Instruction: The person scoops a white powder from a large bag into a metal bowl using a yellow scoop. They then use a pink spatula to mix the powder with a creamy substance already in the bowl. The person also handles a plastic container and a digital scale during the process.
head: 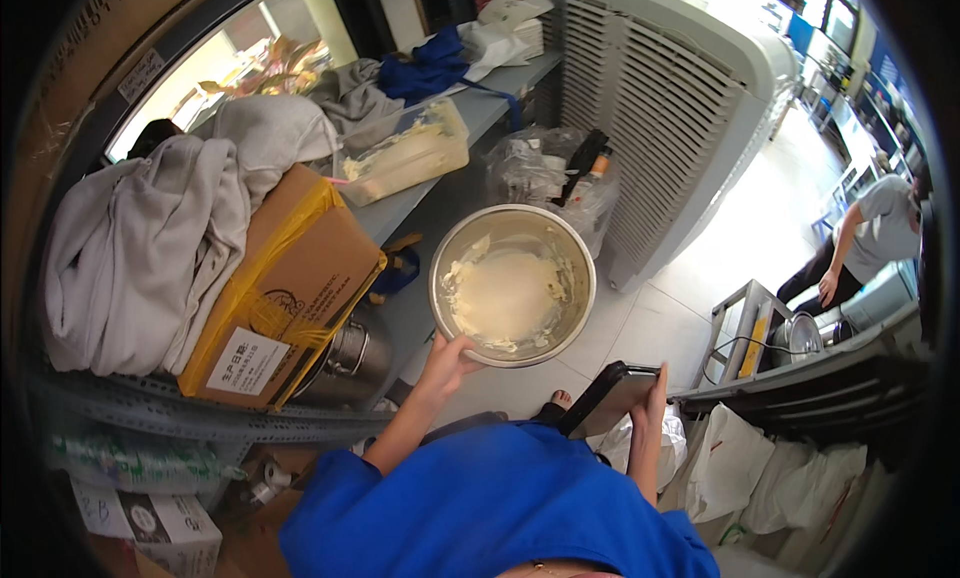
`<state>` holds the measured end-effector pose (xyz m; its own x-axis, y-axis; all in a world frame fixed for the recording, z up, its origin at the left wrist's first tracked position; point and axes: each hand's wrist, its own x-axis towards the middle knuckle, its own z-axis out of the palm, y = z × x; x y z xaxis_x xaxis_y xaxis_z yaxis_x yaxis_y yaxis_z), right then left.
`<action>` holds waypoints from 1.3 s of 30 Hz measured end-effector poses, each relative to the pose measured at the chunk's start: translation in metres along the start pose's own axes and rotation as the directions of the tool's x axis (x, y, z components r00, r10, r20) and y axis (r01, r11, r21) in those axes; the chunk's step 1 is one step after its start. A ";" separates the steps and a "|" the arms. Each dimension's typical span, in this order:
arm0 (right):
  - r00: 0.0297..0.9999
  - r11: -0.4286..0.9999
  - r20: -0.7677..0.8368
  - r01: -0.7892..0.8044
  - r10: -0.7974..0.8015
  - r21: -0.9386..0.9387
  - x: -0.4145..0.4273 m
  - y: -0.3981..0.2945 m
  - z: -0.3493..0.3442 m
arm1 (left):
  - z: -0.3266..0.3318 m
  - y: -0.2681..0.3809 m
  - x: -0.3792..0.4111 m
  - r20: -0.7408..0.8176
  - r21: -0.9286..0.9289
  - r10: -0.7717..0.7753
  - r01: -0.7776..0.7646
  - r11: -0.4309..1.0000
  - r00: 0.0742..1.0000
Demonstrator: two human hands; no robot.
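My left hand grips the near-left rim of a round stainless steel bowl, held above the floor. Inside the bowl lies a pale, creamy mixture, with lumps smeared up the wall. My right hand holds a flat, dark-edged object, perhaps a tablet or a scale, tilted on its edge close to my body. The fingers behind that object are partly hidden. Left of the bowl, a clear plastic tub with pale yellow residue rests on a grey shelf.
A taped cardboard box and a grey cloth garment crowd the left. Beyond the bowl stand a plastic bag of items and a large louvred air cooler. At right, another person bends near a metal stand.
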<state>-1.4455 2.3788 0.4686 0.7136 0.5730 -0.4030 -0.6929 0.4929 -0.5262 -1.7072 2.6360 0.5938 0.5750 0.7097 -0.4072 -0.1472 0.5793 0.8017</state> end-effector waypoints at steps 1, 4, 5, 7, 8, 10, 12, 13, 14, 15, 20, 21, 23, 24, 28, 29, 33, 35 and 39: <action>0.988 0.997 -0.133 -0.072 0.076 0.034 0.032 0.001 -0.015 | -0.005 -0.007 -0.002 -0.029 -0.023 0.000 0.000 1.000 1.000; 0.977 0.890 -0.135 -0.208 0.166 -0.405 0.080 0.007 0.034 | -0.028 -0.036 -0.012 -0.184 -0.152 -0.029 0.001 0.988 0.983; 0.958 0.818 -0.137 -0.285 0.250 -0.500 0.086 0.007 0.053 | -0.031 -0.046 -0.016 -0.230 -0.172 -0.037 -0.003 0.985 0.973; 0.865 0.794 0.041 -0.439 0.500 -0.420 0.134 0.020 0.046 | -0.032 -0.061 -0.021 -0.301 -0.203 -0.053 -0.010 0.979 0.952; 0.792 0.759 0.123 -0.510 0.598 -0.405 0.157 0.024 0.057 | -0.027 -0.066 -0.027 -0.355 -0.220 -0.023 -0.060 0.974 0.935; 0.688 0.738 0.372 -0.361 0.623 -0.570 0.212 0.022 0.097 | -0.023 -0.074 -0.036 -0.378 -0.277 -0.033 -0.079 0.958 0.925; 0.701 0.520 0.313 -0.096 0.641 -0.849 0.200 0.019 0.223 | -0.029 -0.082 -0.055 -0.459 -0.303 -0.054 -0.100 0.948 0.887; 0.685 0.379 0.224 -0.083 0.693 -0.922 0.167 0.011 0.292 | -0.031 -0.084 -0.065 -0.482 -0.311 -0.044 -0.124 0.942 0.875; 0.668 0.318 0.276 0.061 0.691 -0.946 0.175 0.009 0.326 | -0.026 -0.082 -0.064 -0.458 -0.314 -0.036 -0.124 0.941 0.888; 0.633 0.256 0.323 0.198 0.704 -0.946 0.185 0.013 0.356 | -0.024 -0.080 -0.066 -0.450 -0.311 -0.027 -0.128 0.942 0.893; 0.590 0.171 0.196 0.099 0.784 -0.980 0.199 0.050 0.458 | -0.019 -0.062 -0.070 -0.446 -0.352 -0.012 -0.163 0.922 0.895; 0.614 0.183 0.192 0.078 0.766 -0.980 0.199 0.060 0.463 | -0.023 -0.057 -0.070 -0.445 -0.351 -0.014 -0.160 0.922 0.896; 0.666 0.213 0.180 0.033 0.724 -0.977 0.201 0.075 0.467 | -0.027 -0.046 -0.068 -0.436 -0.349 -0.022 -0.147 0.926 0.900; 0.646 0.244 0.183 -0.005 0.741 -0.970 0.200 0.079 0.467 | -0.030 -0.042 -0.067 -0.437 -0.330 -0.015 -0.144 0.933 0.900; 0.652 0.312 0.231 -0.009 0.722 -0.950 0.200 0.085 0.469 | -0.045 -0.030 -0.060 -0.430 -0.261 -0.014 -0.110 0.959 0.903; 0.698 0.275 0.233 0.054 0.677 -0.960 0.198 0.087 0.468 | -0.049 -0.028 -0.057 -0.427 -0.245 -0.019 -0.096 0.965 0.904; 0.781 0.219 0.207 0.092 0.589 -0.971 0.201 0.094 0.464 | -0.061 -0.027 -0.045 -0.391 -0.226 -0.035 -0.059 0.972 0.920; 0.731 0.230 0.140 -0.024 0.668 -0.973 0.176 0.085 0.470 | -0.065 -0.031 -0.042 -0.376 -0.265 -0.036 -0.071 0.962 0.926; 0.503 0.458 0.368 -0.063 0.782 -0.887 0.227 0.104 0.441 | -0.063 -0.031 -0.031 -0.370 -0.288 -0.083 -0.030 0.957 0.926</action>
<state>-1.4008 2.8489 0.6528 -0.2212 0.9145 -0.3388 -0.2708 -0.3913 -0.8795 -1.7710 2.6212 0.5547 0.2469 0.7572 -0.6047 -0.3897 0.6489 0.6535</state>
